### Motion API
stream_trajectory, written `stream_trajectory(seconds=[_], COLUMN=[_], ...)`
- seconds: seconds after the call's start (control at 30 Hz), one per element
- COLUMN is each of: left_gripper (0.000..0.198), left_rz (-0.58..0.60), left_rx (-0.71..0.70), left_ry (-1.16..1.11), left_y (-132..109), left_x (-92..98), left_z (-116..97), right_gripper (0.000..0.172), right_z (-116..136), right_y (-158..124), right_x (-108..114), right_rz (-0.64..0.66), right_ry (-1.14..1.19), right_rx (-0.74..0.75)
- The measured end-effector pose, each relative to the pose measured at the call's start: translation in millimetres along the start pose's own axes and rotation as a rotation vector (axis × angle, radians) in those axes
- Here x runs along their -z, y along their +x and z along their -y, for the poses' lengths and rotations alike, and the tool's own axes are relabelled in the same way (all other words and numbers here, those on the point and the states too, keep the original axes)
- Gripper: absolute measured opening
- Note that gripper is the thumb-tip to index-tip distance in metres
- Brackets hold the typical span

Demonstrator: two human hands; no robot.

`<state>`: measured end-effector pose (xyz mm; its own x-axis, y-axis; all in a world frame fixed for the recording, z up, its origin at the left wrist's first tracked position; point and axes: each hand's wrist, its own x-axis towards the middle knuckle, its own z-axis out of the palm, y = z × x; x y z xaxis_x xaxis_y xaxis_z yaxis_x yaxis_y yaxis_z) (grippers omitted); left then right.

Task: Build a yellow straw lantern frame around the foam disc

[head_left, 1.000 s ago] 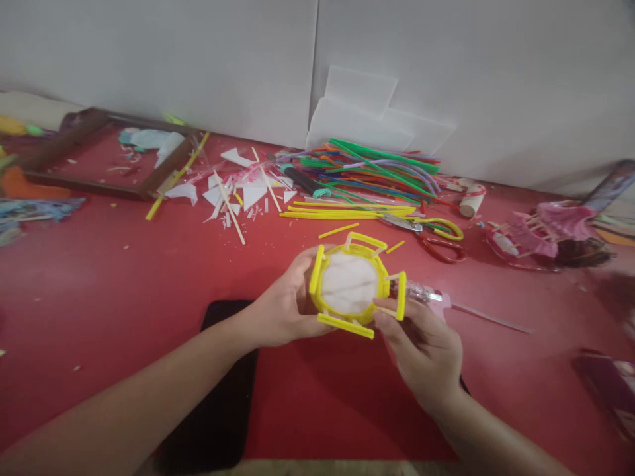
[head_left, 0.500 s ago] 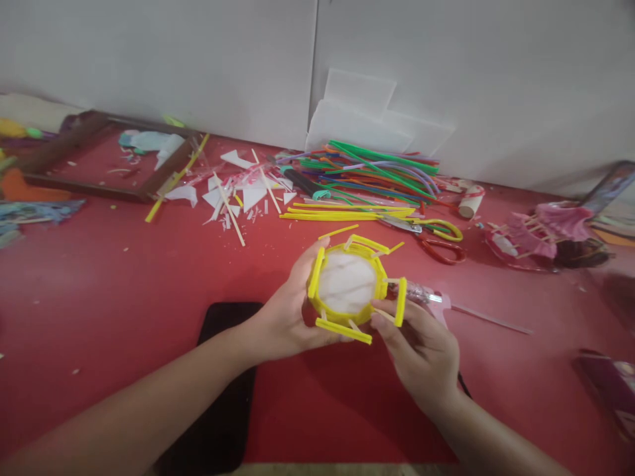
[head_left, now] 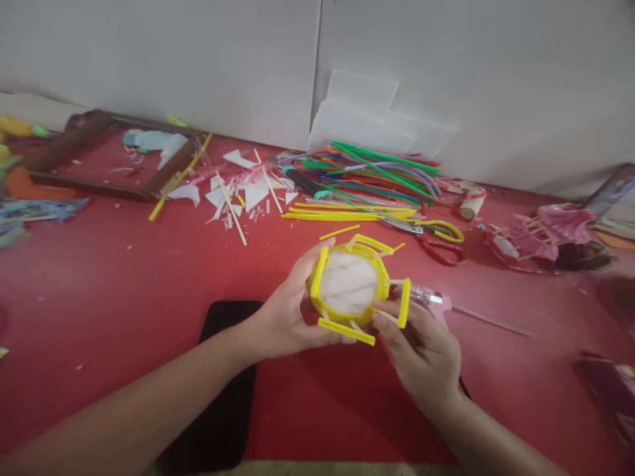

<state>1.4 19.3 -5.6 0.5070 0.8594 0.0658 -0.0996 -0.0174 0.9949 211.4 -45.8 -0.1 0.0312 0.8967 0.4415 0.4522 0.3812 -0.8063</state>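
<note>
Yellow craft (head_left: 348, 284) shifted slightly; left hand (head_left: 289, 312) partly hidden behind.

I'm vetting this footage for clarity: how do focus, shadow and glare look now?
Head view: slightly soft overall, the yellow-rimmed piece readable; head view: shadow darkens the red table below it; head view: small bright glint on the pink glue gun.

A red bench (head_left: 124, 291) carries a brown frame (head_left: 94, 186), white scraps (head_left: 254, 197) and coloured pipe cleaners (head_left: 377, 173) along its far edge, scissors (head_left: 417, 229) beside the pipe cleaners, and a flat black slab (head_left: 223, 423) by its near edge.
</note>
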Motion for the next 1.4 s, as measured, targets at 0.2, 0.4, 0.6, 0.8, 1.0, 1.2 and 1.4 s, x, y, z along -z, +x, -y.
stream_trajectory(seconds=[0.2,0.4,0.6,0.8,1.0,1.2,1.4], left_gripper=[0.107,0.092,0.094,0.070,0.049,0.050,0.055], left_rz=[0.103,0.117,0.130,0.299,0.054,0.034,0.071], left_rx=[0.075,0.180,0.136,0.183,0.155,0.176,0.241], left_ry=[-0.009,-0.305,-0.587,-0.606,-0.729,-0.859,-0.904], left_y=[7,6,2,4,8,11,12], left_x=[5.4,6.3,4.3,11.0,17.0,23.0,23.4], left_z=[-7,-9,-12,-8,-6,-5,-6], right_gripper=[0.014,0.011,0.010,0.015,0.020,0.028,0.030], right_z=[6,11,8,12,25,25,-19], right_y=[1,6,5,6,24,25,1], right_x=[-7,-17,-14,-14,19,95,112], right_rz=[0.002,-0.018,-0.022,0.043,0.254,0.531,0.542], right_ry=[0.073,0.295,0.519,0.543,0.043,-0.701,-0.906], right_rx=[-0.081,-0.222,-0.301,-0.281,-0.347,-0.197,-0.535])
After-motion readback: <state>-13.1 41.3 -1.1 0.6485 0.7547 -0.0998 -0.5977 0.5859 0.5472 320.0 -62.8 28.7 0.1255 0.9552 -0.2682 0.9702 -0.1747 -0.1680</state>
